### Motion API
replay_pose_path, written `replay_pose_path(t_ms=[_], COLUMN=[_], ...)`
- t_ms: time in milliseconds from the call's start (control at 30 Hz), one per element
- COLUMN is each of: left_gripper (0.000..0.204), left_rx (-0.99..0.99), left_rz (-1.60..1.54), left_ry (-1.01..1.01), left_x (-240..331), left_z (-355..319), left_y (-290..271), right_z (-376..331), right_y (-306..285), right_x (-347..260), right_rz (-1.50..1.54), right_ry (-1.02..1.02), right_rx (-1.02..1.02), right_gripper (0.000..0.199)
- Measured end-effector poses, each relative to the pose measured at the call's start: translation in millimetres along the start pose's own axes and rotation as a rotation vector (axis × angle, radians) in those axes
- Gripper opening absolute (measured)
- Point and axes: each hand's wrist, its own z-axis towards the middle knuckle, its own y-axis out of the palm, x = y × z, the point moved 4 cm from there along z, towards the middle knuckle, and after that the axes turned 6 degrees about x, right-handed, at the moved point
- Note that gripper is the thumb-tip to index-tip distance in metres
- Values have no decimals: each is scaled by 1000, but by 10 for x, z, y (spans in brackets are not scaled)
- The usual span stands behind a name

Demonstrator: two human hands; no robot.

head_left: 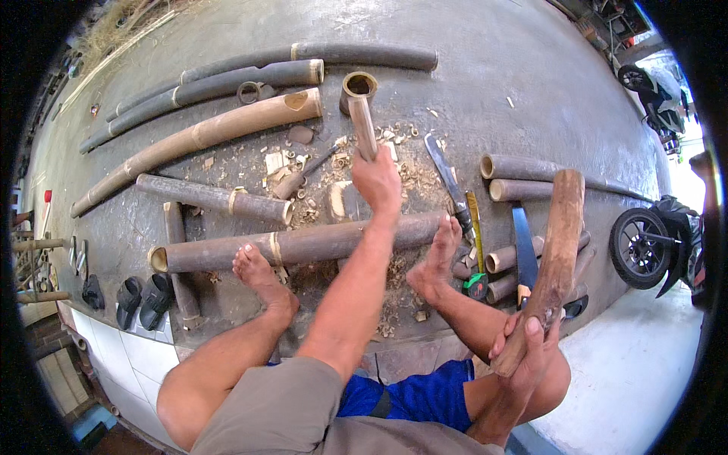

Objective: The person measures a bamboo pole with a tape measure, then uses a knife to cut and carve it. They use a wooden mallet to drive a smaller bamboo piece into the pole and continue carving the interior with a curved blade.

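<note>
My left hand [377, 182] is stretched forward and closed around a narrow bamboo piece [363, 127], whose far end reaches a short hollow bamboo section [358, 84]. My right hand [527, 350] grips the lower end of a thick wooden club [560, 243], held raised at my right side. Both bare feet rest against a long bamboo pole [303, 245] lying across the concrete floor in front of me. Bamboo chips [402, 171] are scattered around the left hand.
Several long bamboo poles [205, 133] lie at the back left, and shorter cut pieces [523, 167] at the right. A machete [447, 178], a blue-bladed saw [524, 246], a green tape measure [475, 285] and a hammer [303, 174] lie nearby. Black sandals [144, 300] are left; a motorcycle [652, 243] stands right.
</note>
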Motion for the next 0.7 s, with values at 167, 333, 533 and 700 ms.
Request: replay_pose_path(t_ms=[167, 333, 533, 700], left_gripper=[45, 33, 37, 39], left_rx=[-167, -217, -203, -111], left_rz=[-147, -633, -583, -430], left_ry=[374, 200, 129, 154], left_x=[527, 639, 350, 52], left_z=[906, 1710, 2124, 2197], left_y=[-34, 269, 903, 1131], right_z=[74, 160, 218, 243], right_y=[-39, 10, 54, 30], right_x=[48, 175, 187, 184], right_rz=[10, -68, -126, -116], right_ry=[0, 60, 83, 86], right_rx=[22, -33, -34, -85], right_gripper=[65, 69, 74, 81])
